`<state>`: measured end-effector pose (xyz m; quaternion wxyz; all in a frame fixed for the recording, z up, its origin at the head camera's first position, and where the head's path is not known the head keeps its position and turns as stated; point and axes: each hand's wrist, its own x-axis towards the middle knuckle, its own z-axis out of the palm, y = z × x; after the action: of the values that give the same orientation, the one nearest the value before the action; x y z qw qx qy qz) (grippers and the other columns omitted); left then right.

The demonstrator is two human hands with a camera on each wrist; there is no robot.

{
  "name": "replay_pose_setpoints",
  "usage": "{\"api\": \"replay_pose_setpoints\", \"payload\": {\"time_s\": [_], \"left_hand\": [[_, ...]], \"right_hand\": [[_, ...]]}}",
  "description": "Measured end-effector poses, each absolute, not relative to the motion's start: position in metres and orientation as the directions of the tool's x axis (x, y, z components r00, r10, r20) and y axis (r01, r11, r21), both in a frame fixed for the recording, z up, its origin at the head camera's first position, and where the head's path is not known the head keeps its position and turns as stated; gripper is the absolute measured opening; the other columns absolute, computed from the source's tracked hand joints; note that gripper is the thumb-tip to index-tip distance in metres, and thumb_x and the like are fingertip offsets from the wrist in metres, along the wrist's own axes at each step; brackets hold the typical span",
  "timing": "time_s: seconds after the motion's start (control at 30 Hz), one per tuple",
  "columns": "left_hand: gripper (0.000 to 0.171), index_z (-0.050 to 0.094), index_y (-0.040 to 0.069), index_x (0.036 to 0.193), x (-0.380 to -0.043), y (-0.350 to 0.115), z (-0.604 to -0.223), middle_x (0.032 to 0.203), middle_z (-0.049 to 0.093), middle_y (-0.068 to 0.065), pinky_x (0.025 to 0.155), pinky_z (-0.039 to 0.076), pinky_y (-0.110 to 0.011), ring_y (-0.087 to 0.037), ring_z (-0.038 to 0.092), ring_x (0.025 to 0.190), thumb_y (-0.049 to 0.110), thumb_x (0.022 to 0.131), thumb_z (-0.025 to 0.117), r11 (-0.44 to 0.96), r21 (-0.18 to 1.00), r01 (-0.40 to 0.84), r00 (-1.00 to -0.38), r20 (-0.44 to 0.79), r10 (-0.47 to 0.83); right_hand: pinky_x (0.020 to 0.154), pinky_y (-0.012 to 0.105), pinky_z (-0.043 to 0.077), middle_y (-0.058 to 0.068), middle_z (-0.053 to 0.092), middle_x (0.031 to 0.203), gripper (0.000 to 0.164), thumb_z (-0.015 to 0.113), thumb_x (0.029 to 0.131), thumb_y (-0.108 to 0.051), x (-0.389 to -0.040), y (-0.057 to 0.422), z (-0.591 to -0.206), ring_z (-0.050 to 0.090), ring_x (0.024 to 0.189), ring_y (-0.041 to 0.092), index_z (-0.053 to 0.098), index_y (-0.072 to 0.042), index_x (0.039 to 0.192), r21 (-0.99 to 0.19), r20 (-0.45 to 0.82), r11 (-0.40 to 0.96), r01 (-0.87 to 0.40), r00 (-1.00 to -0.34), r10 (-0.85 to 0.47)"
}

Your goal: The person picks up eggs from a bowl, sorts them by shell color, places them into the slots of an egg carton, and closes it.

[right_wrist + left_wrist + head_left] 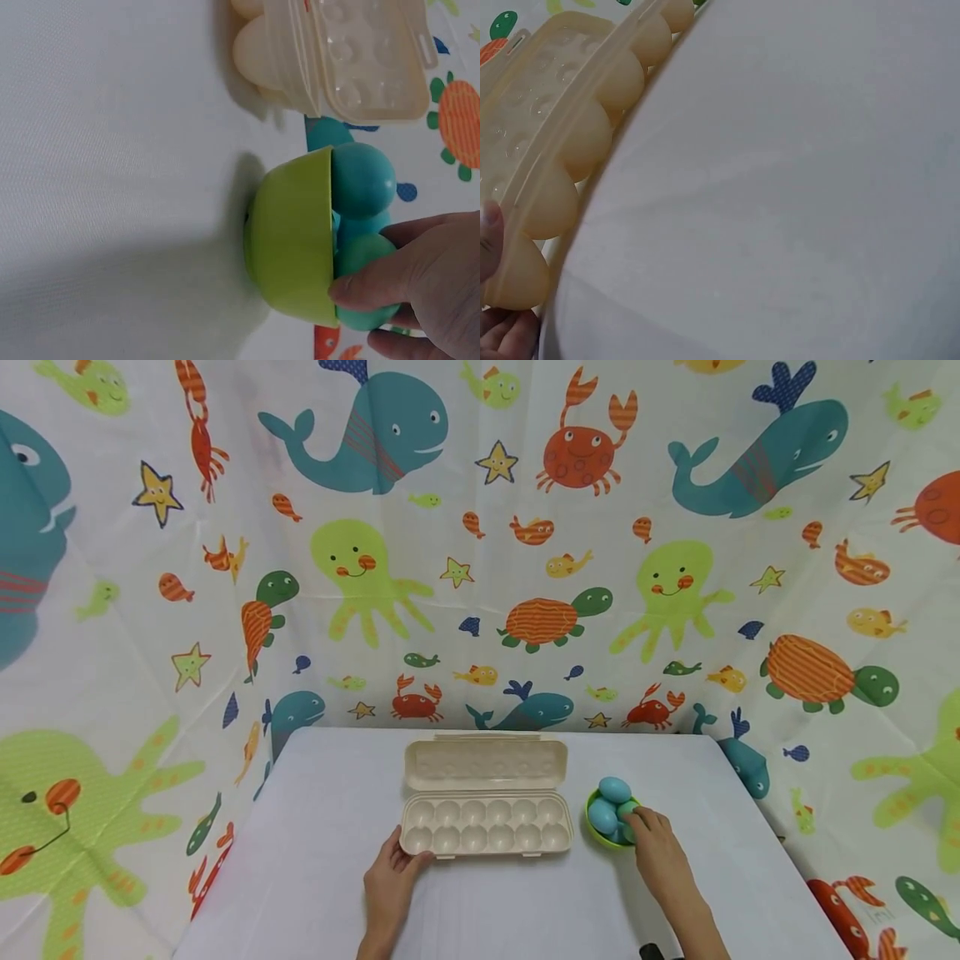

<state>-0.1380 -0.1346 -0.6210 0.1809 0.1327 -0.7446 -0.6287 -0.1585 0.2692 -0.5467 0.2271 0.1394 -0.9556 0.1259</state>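
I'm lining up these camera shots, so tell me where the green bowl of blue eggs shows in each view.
Head: the round green bowl sits lower right of centre, beside the right hand.
Left wrist: not in it.
Right wrist: the bowl fills the lower middle, seen side-on.
Shared landmark: the open cream plastic egg carton, in all three views.
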Motion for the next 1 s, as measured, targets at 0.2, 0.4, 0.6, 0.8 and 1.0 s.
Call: {"api": "replay_pose_setpoints", "payload": {"time_s": [0.2, 0.4, 0.6, 0.8, 1.0], "left_hand": [[0.077, 0.049, -0.010, 0.140, -0.137, -0.134, -0.626, 0.133, 0.059, -0.033, 0.089, 0.054, -0.013, -0.041, 0.063, 0.119, 0.010, 0.076, 0.086, 0.177, 0.982, 0.062, -0.899, 0.132, -0.418], [0.077, 0.050, -0.009, 0.141, -0.139, -0.134, -0.629, 0.134, 0.058, -0.032, 0.090, 0.052, -0.009, -0.040, 0.063, 0.119, 0.011, 0.076, 0.086, 0.185, 0.977, 0.109, -0.893, 0.178, -0.414], [0.070, 0.049, -0.010, 0.140, -0.138, -0.137, -0.633, 0.134, 0.058, -0.033, 0.092, 0.054, -0.017, -0.043, 0.062, 0.119, 0.010, 0.081, 0.081, 0.234, 0.957, 0.170, -0.892, 0.250, -0.376], [0.067, 0.049, -0.011, 0.140, -0.138, -0.139, -0.633, 0.135, 0.057, -0.032, 0.091, 0.051, -0.009, -0.043, 0.061, 0.121, 0.007, 0.083, 0.079, 0.257, 0.953, 0.162, -0.900, 0.249, -0.359], [0.068, 0.049, -0.011, 0.140, -0.138, -0.141, -0.633, 0.134, 0.058, -0.032, 0.092, 0.052, -0.012, -0.043, 0.061, 0.121, 0.006, 0.082, 0.080, 0.225, 0.962, 0.152, -0.904, 0.228, -0.362]], "right_hand": [[0.086, 0.052, 0.058, 0.022, 0.062, 0.114, 0.046, 0.074, 0.069, 0.024, -0.159, 0.270, -0.546, 0.059, 0.109, 0.043, 0.067, 0.003, 0.109, -0.160, 0.486, 0.926, -0.342, -0.844, -0.228], [0.084, 0.052, 0.059, 0.021, 0.062, 0.113, 0.045, 0.075, 0.068, 0.022, -0.162, 0.273, -0.544, 0.059, 0.107, 0.043, 0.067, 0.003, 0.108, -0.133, 0.482, 0.925, -0.356, -0.839, -0.254], [0.086, 0.052, 0.059, 0.021, 0.063, 0.114, 0.043, 0.075, 0.071, 0.020, -0.164, 0.277, -0.541, 0.059, 0.107, 0.043, 0.068, 0.001, 0.109, -0.125, 0.463, 0.923, -0.364, -0.844, -0.270], [0.079, 0.053, 0.057, 0.021, 0.063, 0.111, 0.049, 0.080, 0.065, 0.018, -0.163, 0.271, -0.533, 0.059, 0.100, 0.042, 0.067, 0.002, 0.110, -0.144, 0.513, 0.908, -0.393, -0.814, -0.271], [0.082, 0.052, 0.058, 0.021, 0.062, 0.114, 0.050, 0.084, 0.072, 0.003, -0.167, 0.252, -0.523, 0.058, 0.104, 0.037, 0.062, 0.003, 0.117, -0.273, 0.480, 0.888, -0.371, -0.852, -0.209]]}}
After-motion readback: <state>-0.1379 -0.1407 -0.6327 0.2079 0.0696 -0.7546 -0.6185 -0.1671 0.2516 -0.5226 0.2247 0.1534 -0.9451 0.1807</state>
